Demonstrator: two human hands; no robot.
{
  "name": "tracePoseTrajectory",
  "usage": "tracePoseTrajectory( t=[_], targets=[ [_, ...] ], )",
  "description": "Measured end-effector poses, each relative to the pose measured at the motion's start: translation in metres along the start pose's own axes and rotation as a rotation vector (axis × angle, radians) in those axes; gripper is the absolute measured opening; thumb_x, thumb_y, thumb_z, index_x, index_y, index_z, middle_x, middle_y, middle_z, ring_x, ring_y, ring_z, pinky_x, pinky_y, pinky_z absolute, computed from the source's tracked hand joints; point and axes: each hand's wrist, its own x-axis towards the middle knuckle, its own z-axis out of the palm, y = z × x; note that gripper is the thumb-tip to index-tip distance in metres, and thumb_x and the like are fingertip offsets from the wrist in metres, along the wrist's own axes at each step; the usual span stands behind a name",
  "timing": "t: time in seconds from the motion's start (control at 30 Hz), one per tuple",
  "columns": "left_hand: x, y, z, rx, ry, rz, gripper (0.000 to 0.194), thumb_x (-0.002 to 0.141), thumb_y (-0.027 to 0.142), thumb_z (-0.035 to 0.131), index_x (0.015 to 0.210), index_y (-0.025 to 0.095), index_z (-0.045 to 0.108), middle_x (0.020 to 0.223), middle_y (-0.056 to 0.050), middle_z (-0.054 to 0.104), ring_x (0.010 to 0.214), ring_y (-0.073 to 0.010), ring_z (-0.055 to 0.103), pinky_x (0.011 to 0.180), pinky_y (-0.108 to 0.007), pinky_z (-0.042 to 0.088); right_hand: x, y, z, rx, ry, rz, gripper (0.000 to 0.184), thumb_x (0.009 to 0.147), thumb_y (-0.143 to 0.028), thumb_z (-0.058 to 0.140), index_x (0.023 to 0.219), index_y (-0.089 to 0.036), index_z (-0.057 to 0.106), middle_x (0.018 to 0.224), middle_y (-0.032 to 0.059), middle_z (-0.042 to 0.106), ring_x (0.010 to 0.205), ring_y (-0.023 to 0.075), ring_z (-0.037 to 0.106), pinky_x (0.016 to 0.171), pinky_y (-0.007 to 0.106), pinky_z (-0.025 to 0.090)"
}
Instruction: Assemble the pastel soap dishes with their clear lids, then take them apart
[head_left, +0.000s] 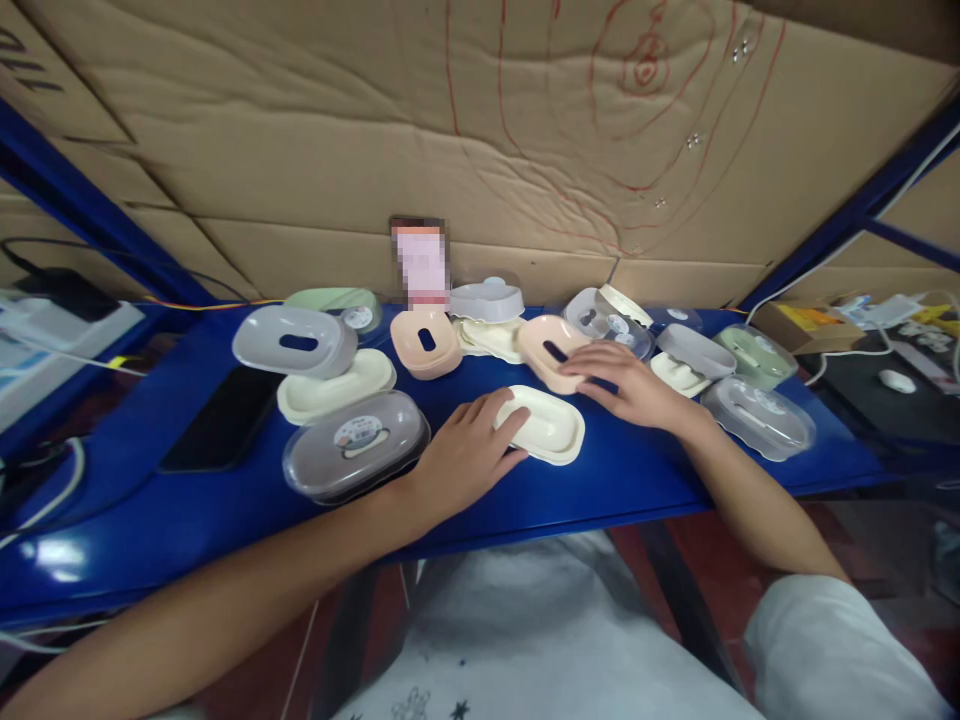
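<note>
My left hand (474, 440) is on the left end of a shallow cream oval tray (551, 428), which lies on the blue table. Its fingers are bent over the rim and the thumb is at the near edge. My right hand (626, 382) has its fingers on the right end of a peach oval plastic dish (538, 352) with a dark slot; its thumb is close to the near side. A second peach dish (426, 362) stands to the left. Between the two peach dishes are more cream trays (491, 340) and a grey dish (486, 302).
Left of my hands are a lidded grey box (356, 450), a cream tray (339, 388), a grey slotted dish (270, 345) and a black phone-like slab (221, 425). At right are lidded grey (761, 418) and green (759, 358) boxes. A phone (421, 262) leans on the cardboard wall (315, 150).
</note>
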Motion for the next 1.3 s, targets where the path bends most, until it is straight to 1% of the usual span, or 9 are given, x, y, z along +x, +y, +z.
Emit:
tracePoseTrajectory(
  t=[0.17,0.3,0.4,0.57,0.67,0.8,0.97,1.1,1.3],
  targets=[
    [0.001,-0.001,-0.002,0.040,0.103,0.031,0.060,0.098,0.036,0.073,0.151,0.019,0.052,0.163,-0.022,0.047,0.150,-0.0388,0.048,0.120,-0.055,0.043,-0.002,-0.038,-0.002,0.239,-0.188,-0.097,0.027,0.108,-0.030,0.058,0.131,-0.026,0.071,0.128,0.0081,0.075,0.129,0.0238,0.065,0.112,0.046,0.052],
    [0.001,-0.005,0.004,-0.007,0.004,0.059,0.039,0.104,0.033,0.064,0.138,0.015,0.062,0.148,-0.018,0.064,0.139,-0.0332,0.060,0.118,-0.050,0.048,-0.007,-0.049,0.014,-0.066,-0.184,-0.110,0.047,0.103,-0.043,0.067,0.147,-0.025,0.064,0.136,0.0136,0.071,0.124,0.0300,0.066,0.105,0.050,0.054],
    [0.000,-0.006,0.009,-0.026,0.010,0.046,0.039,0.106,0.032,0.059,0.142,0.015,0.060,0.156,-0.019,0.058,0.144,-0.0329,0.057,0.119,-0.050,0.047,-0.010,-0.054,0.024,-0.300,-0.172,-0.174,0.048,0.107,-0.048,0.059,0.143,-0.017,0.066,0.130,0.0180,0.073,0.119,0.0327,0.069,0.098,0.049,0.055],
    [0.000,-0.006,0.014,-0.067,0.015,0.045,0.042,0.107,0.028,0.056,0.147,0.017,0.058,0.164,-0.020,0.048,0.152,-0.0346,0.049,0.122,-0.052,0.045,-0.011,-0.061,0.032,-0.347,-0.183,-0.253,0.061,0.106,-0.059,0.055,0.143,-0.011,0.064,0.132,0.0207,0.073,0.124,0.0343,0.067,0.099,0.048,0.054],
    [0.000,-0.005,0.013,-0.053,0.014,0.071,0.041,0.108,0.027,0.053,0.147,0.016,0.058,0.165,-0.020,0.048,0.152,-0.0331,0.048,0.124,-0.053,0.042,-0.010,-0.064,0.035,-0.352,-0.198,-0.242,0.052,0.109,-0.048,0.054,0.144,-0.011,0.064,0.134,0.0199,0.073,0.124,0.0330,0.068,0.103,0.049,0.055],
    [0.001,-0.005,0.007,-0.053,0.001,0.054,0.036,0.105,0.027,0.057,0.138,0.015,0.064,0.150,-0.019,0.062,0.146,-0.0332,0.054,0.124,-0.055,0.039,-0.008,-0.055,0.038,-0.280,-0.146,-0.224,0.045,0.110,-0.033,0.053,0.149,-0.012,0.061,0.135,0.0186,0.073,0.128,0.0308,0.068,0.110,0.050,0.055],
    [0.002,-0.002,-0.001,-0.060,-0.015,-0.003,0.036,0.102,0.024,0.059,0.138,0.020,0.064,0.134,-0.016,0.068,0.130,-0.0329,0.063,0.118,-0.057,0.043,-0.005,-0.022,0.035,-0.049,-0.078,-0.111,0.040,0.109,-0.027,0.055,0.149,-0.027,0.062,0.149,0.0100,0.067,0.151,0.0283,0.051,0.129,0.063,0.035],
    [0.003,0.001,-0.004,-0.057,-0.007,-0.003,0.035,0.103,0.021,0.057,0.137,0.021,0.062,0.133,-0.014,0.067,0.128,-0.0316,0.064,0.113,-0.052,0.048,-0.006,-0.009,0.030,0.105,-0.049,-0.056,0.037,0.108,-0.033,0.058,0.143,-0.027,0.067,0.145,0.0116,0.069,0.148,0.0284,0.054,0.123,0.055,0.047],
    [0.003,-0.002,-0.001,-0.052,0.032,0.017,0.034,0.104,0.019,0.053,0.137,0.020,0.062,0.133,-0.015,0.068,0.131,-0.0313,0.063,0.116,-0.052,0.048,-0.007,-0.013,0.032,0.068,-0.101,-0.072,0.036,0.109,-0.038,0.057,0.138,-0.022,0.069,0.143,0.0149,0.068,0.139,0.0267,0.062,0.119,0.049,0.051]
  ],
)
